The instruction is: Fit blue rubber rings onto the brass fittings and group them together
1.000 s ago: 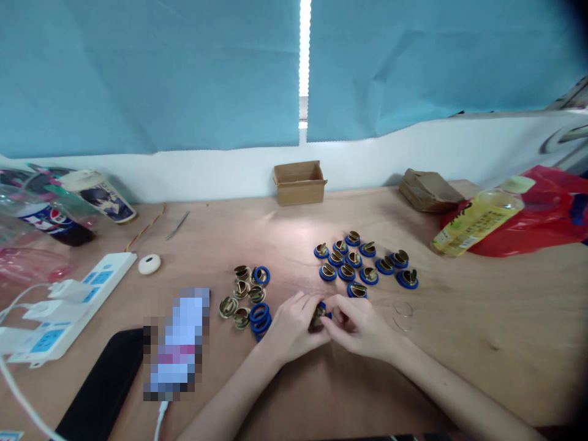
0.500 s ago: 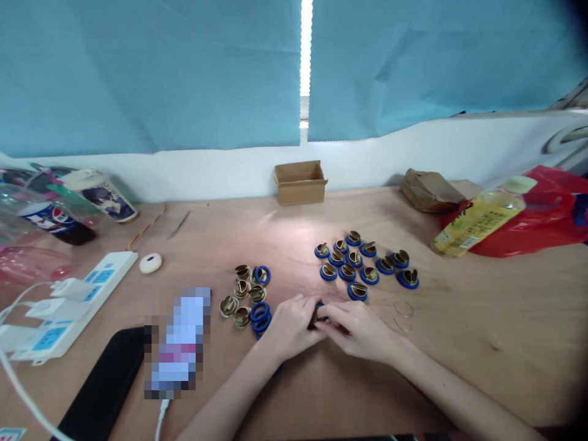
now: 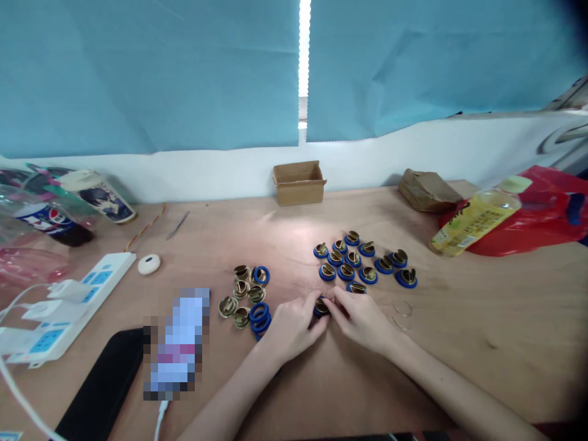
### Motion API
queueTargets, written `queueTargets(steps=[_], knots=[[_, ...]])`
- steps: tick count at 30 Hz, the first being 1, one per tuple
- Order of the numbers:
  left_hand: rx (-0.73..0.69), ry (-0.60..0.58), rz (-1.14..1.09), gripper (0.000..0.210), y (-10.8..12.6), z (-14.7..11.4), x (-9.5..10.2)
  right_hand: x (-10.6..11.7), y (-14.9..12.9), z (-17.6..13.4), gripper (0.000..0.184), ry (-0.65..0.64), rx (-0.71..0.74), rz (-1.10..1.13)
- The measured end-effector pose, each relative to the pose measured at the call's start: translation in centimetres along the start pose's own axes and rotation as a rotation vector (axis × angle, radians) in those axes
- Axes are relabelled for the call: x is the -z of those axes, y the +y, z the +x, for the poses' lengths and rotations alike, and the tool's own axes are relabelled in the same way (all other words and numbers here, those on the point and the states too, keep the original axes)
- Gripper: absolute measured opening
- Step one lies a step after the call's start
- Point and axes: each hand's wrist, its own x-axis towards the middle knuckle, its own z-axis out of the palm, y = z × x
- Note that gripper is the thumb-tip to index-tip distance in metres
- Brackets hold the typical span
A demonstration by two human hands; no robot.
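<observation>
Near the middle of the table, my left hand [image 3: 293,324] and my right hand [image 3: 362,321] meet at a round brass-coloured fitting with a blue ring [image 3: 321,308]. Fingertips of both hands press on it from either side, and part of it stays hidden. Beyond my right hand sits a group of similar brass fittings [image 3: 346,271], each in a blue ring with a raised piece on top. Left of my hands lie several brass fittings without blue rings [image 3: 241,288]. Loose blue rings [image 3: 260,313] are stacked beside my left wrist; one more ring [image 3: 261,275] rests against a fitting.
Two thin wire loops [image 3: 402,308] lie right of my hand. At the back stand a cardboard box [image 3: 300,192], a brown paper package [image 3: 427,191] and a yellow drink bottle [image 3: 478,220]. On the left are a phone [image 3: 179,343], a power strip [image 3: 87,306] and a cola bottle [image 3: 55,222].
My fingers have shifted on the fitting, so more of its brass top and blue ring shows. My right hand has moved slightly up, now partly covering the nearest ringed fitting.
</observation>
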Motion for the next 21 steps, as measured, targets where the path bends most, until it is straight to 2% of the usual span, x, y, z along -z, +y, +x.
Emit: queueTargets(steps=[7, 21], knots=[[-0.009, 0.045, 0.014, 0.024, -0.29, -0.01, -0.05, 0.09, -0.09, 0.08, 0.02, 0.018, -0.055, -0.028], [0.006, 0.11, 0.033, 0.015, -0.76, 0.11, -0.18, 0.1, -0.03, 0.13, 0.013, -0.036, -0.015, -0.076]])
